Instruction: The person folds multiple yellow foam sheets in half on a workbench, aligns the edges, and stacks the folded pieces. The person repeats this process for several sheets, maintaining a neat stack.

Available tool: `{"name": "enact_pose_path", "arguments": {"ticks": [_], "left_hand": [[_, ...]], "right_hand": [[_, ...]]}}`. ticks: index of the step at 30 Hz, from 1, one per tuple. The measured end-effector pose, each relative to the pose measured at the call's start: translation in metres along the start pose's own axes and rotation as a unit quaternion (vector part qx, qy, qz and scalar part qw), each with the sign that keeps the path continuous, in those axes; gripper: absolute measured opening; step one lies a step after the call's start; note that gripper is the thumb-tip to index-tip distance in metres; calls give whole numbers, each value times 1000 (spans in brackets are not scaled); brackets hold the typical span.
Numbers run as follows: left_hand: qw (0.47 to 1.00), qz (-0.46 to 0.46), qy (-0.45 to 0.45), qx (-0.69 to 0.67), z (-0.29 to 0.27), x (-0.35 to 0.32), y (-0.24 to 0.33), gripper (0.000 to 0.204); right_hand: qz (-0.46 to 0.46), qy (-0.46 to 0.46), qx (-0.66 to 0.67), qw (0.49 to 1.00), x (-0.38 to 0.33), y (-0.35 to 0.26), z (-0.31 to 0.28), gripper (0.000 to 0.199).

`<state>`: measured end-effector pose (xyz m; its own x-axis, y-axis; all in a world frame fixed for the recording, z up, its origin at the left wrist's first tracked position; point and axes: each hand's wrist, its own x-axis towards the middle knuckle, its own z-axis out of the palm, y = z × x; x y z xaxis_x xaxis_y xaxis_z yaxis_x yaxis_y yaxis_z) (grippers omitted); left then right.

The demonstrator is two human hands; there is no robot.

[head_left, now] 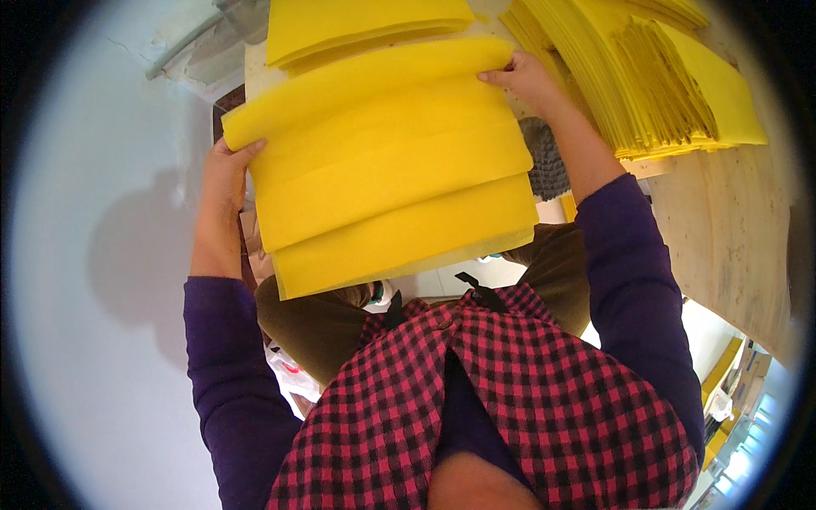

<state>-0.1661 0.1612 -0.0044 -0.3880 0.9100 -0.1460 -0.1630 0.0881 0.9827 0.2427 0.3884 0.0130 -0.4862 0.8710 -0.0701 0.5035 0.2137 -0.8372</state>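
A wide yellow sheet (387, 161), thin like paper or cloth, hangs between my two hands in layered folds. Its lower flaps droop toward my lap. My left hand (229, 166) pinches the upper left corner, thumb on top and fingers tucked behind. At the upper right corner my right hand (523, 81) grips the rolled-over edge the same way. Just beyond the sheet lies a folded yellow stack (365, 25) on the table. Whether the held piece is one sheet or several cannot be made out.
Tall piles of folded yellow sheets (620, 76) fill the table's far right. A dark grey textured cushion or cloth (546, 157) sits by my right wrist. The wooden tabletop (722, 229) runs along the right, and a pale wall (93, 280) stands close on the left.
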Motion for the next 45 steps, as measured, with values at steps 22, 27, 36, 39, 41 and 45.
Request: {"name": "enact_pose_path", "arguments": {"ticks": [22,27,36,39,41,45], "left_hand": [[989,65,43,127,3,-36,-14,27],[991,32,17,130,0,-13,-1,28],[989,-124,-68,46,-10,21,7,35],[984,-150,-91,41,-16,24,7,33],[986,-127,-83,69,-16,23,4,32],[991,-101,-44,75,-13,14,-2,31]], "right_hand": [[-86,56,58,993,-56,-4,16,13],[69,38,38,996,-42,-24,9,21],[77,-65,16,995,0,-4,-8,27],[98,-55,9,994,14,8,-10,26],[78,-75,28,994,17,11,-9,26],[64,-39,6,997,7,3,-5,25]]}}
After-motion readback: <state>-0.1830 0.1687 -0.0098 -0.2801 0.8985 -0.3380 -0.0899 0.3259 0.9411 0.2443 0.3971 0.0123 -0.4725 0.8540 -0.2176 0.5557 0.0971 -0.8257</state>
